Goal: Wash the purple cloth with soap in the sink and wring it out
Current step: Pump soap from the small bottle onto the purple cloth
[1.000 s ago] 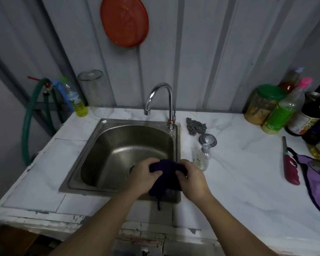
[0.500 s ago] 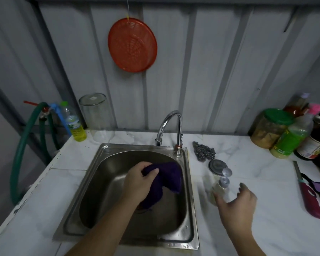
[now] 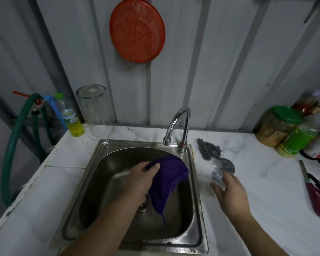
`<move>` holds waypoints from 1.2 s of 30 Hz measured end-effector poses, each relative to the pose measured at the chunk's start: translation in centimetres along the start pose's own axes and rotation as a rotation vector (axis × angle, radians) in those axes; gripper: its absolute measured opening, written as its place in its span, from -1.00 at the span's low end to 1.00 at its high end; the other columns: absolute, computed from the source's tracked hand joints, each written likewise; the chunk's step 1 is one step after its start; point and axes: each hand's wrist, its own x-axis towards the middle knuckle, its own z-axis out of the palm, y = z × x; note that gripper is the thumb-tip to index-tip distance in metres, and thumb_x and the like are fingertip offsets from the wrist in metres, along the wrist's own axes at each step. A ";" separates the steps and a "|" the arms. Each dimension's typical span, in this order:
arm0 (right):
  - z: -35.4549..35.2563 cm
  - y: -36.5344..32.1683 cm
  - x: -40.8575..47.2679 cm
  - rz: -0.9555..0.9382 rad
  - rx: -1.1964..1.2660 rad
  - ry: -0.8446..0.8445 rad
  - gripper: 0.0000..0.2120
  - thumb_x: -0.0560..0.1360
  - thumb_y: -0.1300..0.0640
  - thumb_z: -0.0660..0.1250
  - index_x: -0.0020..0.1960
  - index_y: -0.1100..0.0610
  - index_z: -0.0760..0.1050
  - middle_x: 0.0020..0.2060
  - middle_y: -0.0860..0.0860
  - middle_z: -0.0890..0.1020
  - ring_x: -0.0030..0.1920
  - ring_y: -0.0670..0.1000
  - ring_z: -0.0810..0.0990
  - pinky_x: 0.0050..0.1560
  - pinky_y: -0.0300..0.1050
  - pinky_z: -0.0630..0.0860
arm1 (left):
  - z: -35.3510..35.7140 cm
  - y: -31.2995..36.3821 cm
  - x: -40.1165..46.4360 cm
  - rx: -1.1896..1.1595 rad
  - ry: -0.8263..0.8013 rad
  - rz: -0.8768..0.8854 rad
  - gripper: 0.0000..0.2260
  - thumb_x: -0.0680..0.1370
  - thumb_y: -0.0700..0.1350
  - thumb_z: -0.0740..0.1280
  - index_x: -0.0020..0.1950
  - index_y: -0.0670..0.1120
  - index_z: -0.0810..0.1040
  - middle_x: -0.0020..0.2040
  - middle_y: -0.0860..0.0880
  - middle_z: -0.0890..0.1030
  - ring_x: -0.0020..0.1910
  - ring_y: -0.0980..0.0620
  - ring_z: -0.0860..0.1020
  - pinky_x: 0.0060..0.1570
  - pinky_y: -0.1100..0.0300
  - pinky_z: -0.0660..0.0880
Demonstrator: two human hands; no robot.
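My left hand (image 3: 141, 179) grips the purple cloth (image 3: 167, 179) over the steel sink (image 3: 92, 182); the cloth hangs down toward the drain, below and left of the faucet (image 3: 180, 124). No water runs from the spout. My right hand (image 3: 229, 191) is closed around a small clear soap bottle (image 3: 217, 174), blurred, just right of the sink's rim above the white counter.
A steel scourer (image 3: 209, 149) and a round metal lid (image 3: 227, 165) lie right of the faucet. Jars and bottles (image 3: 292, 128) crowd the back right. A red lighter (image 3: 316, 194) lies at far right. A yellow bottle (image 3: 72, 117), glass jar (image 3: 95, 109) and green hose (image 3: 13, 145) stand left.
My right hand let go of the cloth, moved right and took hold of the soap bottle. My left hand carried the cloth further over the basin. The view tilted up.
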 end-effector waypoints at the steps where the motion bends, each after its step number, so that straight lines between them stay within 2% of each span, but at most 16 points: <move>1: -0.4 -0.9 0.4 -0.092 -0.078 -0.014 -0.59 0.39 0.26 0.58 0.22 0.20 0.61 -0.02 0.22 0.69 -0.06 0.31 0.65 -0.10 0.03 0.54 | 0.0 0.0 0.1 -0.018 -0.004 -0.010 -0.94 0.49 0.07 0.48 -0.07 0.15 0.66 0.01 -0.04 0.76 0.03 -0.11 0.72 0.12 -0.21 0.65; 3: -1.3 -2.8 1.3 -0.231 -0.268 -0.007 -0.45 0.35 0.24 0.61 0.32 0.17 0.58 0.03 0.17 0.70 -0.01 0.31 0.65 -0.07 0.16 0.58 | 0.0 0.0 0.0 -0.051 -0.011 -0.023 -0.95 0.53 0.02 0.49 -0.05 0.14 0.65 0.04 -0.06 0.75 0.04 -0.11 0.72 0.13 -0.21 0.65; 5: -2.1 -4.7 2.3 -0.310 -0.384 0.034 -0.41 0.31 0.25 0.62 0.31 0.18 0.56 0.00 0.12 0.72 -0.02 0.29 0.64 -0.05 0.18 0.53 | 0.1 0.1 -0.2 -0.101 -0.024 -0.050 -0.94 0.55 -0.03 0.49 -0.01 0.09 0.65 0.07 -0.11 0.74 0.04 -0.13 0.72 0.12 -0.21 0.66; 8: -2.7 -7.4 3.5 -0.509 -0.469 0.125 -0.61 0.32 0.32 0.57 0.12 0.17 0.60 -0.13 0.08 0.72 -0.12 0.25 0.60 -0.11 0.13 0.46 | 0.2 0.3 -0.5 -0.144 -0.052 -0.098 -0.91 0.56 -0.06 0.47 0.05 0.02 0.65 0.05 -0.13 0.74 0.02 -0.15 0.72 0.10 -0.20 0.67; 10: -3.1 -8.7 4.2 -0.657 -0.523 0.186 -0.77 0.42 0.28 0.42 0.07 0.13 0.61 -0.13 0.05 0.71 -0.09 0.24 0.60 -0.08 0.11 0.40 | 0.3 0.5 -0.7 -0.173 -0.063 -0.123 -0.88 0.58 -0.08 0.46 0.10 -0.04 0.65 0.03 -0.15 0.75 -0.02 -0.15 0.74 0.06 -0.17 0.69; 12: -3.5 -9.9 4.7 -0.751 -0.541 0.206 -0.73 0.48 0.20 0.21 0.07 0.08 0.62 -0.08 0.01 0.71 -0.03 0.21 0.61 0.06 0.15 0.36 | 0.4 0.7 -1.0 -0.175 -0.064 -0.137 -0.89 0.58 -0.08 0.46 0.08 -0.04 0.63 0.02 -0.15 0.74 -0.05 -0.14 0.74 0.05 -0.18 0.69; 14: -3.6 -10.9 5.1 -0.821 -0.553 0.198 -0.67 0.48 0.21 0.13 0.07 0.08 0.63 -0.06 0.03 0.71 0.01 0.19 0.62 0.20 0.20 0.32 | 0.4 0.7 -1.1 -0.188 -0.064 -0.149 -0.92 0.58 -0.09 0.47 0.04 -0.03 0.63 0.01 -0.16 0.74 -0.05 -0.15 0.74 0.06 -0.21 0.68; 23: -3.5 -13.8 4.9 -0.927 -0.539 0.209 -0.74 0.57 0.17 0.19 0.05 0.08 0.65 -0.07 0.00 0.70 0.00 0.17 0.63 0.23 0.13 0.31 | -0.1 0.3 -0.8 -0.244 -0.061 -0.172 -0.89 0.55 -0.09 0.50 0.04 -0.08 0.67 -0.18 -0.08 0.79 -0.17 -0.08 0.77 -0.11 -0.08 0.73; 25: -3.5 -14.0 4.8 -0.937 -0.551 0.199 -0.75 0.58 0.18 0.19 0.04 0.09 0.65 -0.07 0.00 0.71 0.01 0.17 0.63 0.23 0.13 0.32 | -0.3 0.3 -0.9 -0.244 -0.066 -0.177 -0.86 0.55 -0.09 0.50 0.06 -0.09 0.67 -0.15 -0.10 0.79 -0.15 -0.10 0.77 -0.07 -0.12 0.72; 29: -3.7 -14.4 4.8 -0.961 -0.567 0.210 -0.77 0.58 0.22 0.22 0.03 0.10 0.66 -0.10 -0.01 0.71 0.00 0.16 0.64 0.20 0.12 0.34 | -0.6 0.4 -1.1 -0.229 -0.066 -0.180 -0.84 0.55 -0.07 0.50 0.07 -0.11 0.68 -0.06 -0.17 0.78 -0.03 -0.21 0.75 0.11 -0.31 0.63; 36: -4.2 -14.4 4.7 -0.957 -0.563 0.214 -0.82 0.57 0.23 0.29 0.01 0.08 0.67 -0.14 -0.04 0.70 -0.02 0.13 0.62 0.16 0.07 0.32 | -0.5 0.7 -1.4 -0.236 -0.063 -0.173 -0.86 0.56 -0.09 0.49 0.06 -0.12 0.68 -0.03 -0.19 0.78 -0.01 -0.23 0.74 0.12 -0.32 0.63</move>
